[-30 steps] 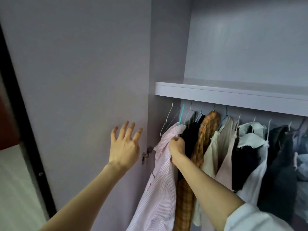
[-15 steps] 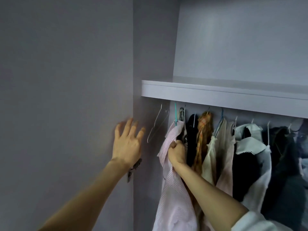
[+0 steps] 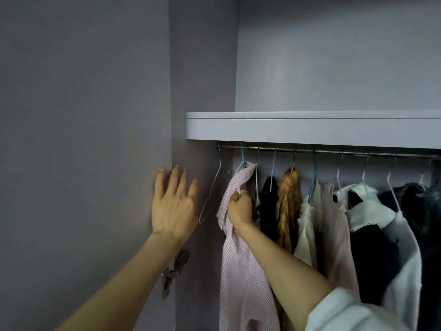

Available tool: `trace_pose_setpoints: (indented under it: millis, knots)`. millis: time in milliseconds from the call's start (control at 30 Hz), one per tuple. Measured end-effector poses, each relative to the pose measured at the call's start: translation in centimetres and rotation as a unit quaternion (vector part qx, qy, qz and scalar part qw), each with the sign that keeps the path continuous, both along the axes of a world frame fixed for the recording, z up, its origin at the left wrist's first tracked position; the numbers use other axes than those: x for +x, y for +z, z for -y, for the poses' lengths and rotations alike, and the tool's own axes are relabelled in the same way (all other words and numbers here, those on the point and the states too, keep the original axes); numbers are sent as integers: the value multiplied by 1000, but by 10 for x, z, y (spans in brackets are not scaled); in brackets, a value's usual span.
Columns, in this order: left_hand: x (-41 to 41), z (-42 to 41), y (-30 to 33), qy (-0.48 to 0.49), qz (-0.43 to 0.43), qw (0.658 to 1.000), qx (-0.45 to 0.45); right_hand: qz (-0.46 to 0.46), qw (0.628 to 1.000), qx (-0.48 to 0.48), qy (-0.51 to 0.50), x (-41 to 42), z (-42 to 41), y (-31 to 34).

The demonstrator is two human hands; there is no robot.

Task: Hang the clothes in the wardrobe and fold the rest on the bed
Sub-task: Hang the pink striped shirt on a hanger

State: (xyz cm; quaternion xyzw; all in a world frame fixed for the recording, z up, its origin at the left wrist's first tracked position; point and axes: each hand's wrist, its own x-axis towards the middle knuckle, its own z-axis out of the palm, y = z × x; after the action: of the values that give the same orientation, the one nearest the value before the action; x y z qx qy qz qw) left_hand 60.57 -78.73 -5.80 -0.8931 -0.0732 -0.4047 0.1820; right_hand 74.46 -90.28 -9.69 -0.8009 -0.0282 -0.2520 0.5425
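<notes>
A pink striped shirt (image 3: 241, 271) hangs on a teal hanger (image 3: 242, 156) hooked over the metal rail (image 3: 334, 150) under the wardrobe shelf (image 3: 310, 129). My right hand (image 3: 239, 207) grips the shirt's fabric just below the collar, fingers curled round it. My left hand (image 3: 173, 204) lies flat with fingers spread against the grey wardrobe door (image 3: 83, 163), beside the shirt. An empty white wire hanger (image 3: 213, 197) hangs between the two hands.
Further right on the rail hang a black garment (image 3: 268, 206), an orange plaid shirt (image 3: 287, 206), cream and pale pink pieces (image 3: 319, 225), a white collared top (image 3: 381, 218) and dark clothes. A metal door hinge (image 3: 174, 268) sits below my left wrist.
The view has moved closer and lower, so the rail now shows. The pink shirt hangs straighter on the rail. My left hand stays flat on the door.
</notes>
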Motion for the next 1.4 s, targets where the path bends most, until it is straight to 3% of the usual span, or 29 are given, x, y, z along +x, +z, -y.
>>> trace_pose_setpoints:
  millis: [200, 500, 600, 733, 833, 967, 1167, 1300, 1400]
  knots:
    - [4, -2, -1, 32, 0, 999, 23, -75, 995, 66, 20, 31, -15, -1]
    - [-16, -4, 4, -82, -2, 997, -1, -133, 986, 76, 69, 13, -10, -10]
    - [-37, -5, 7, -138, -22, 989, -43, -140, 985, 30, 93, -19, 2, -8]
    - [-90, -4, 3, -185, -74, 968, -151, -84, 985, -88, 122, -86, 26, -2]
    - [-139, -3, -8, -166, -103, 951, -241, -84, 963, -128, 222, -145, 35, -1]
    - [-211, -7, -30, -127, -136, 938, -292, -155, 855, -261, 420, -224, 31, -3]
    - [-345, -18, -82, -27, -152, 919, -364, -180, 682, -425, 568, -329, -6, -30]
    - [-451, -32, -109, 136, -112, 890, -422, -138, 547, -467, 681, -405, -47, -49]
    - [-523, -31, -115, 263, -55, 857, -440, -104, 488, -444, 744, -457, -80, -58]
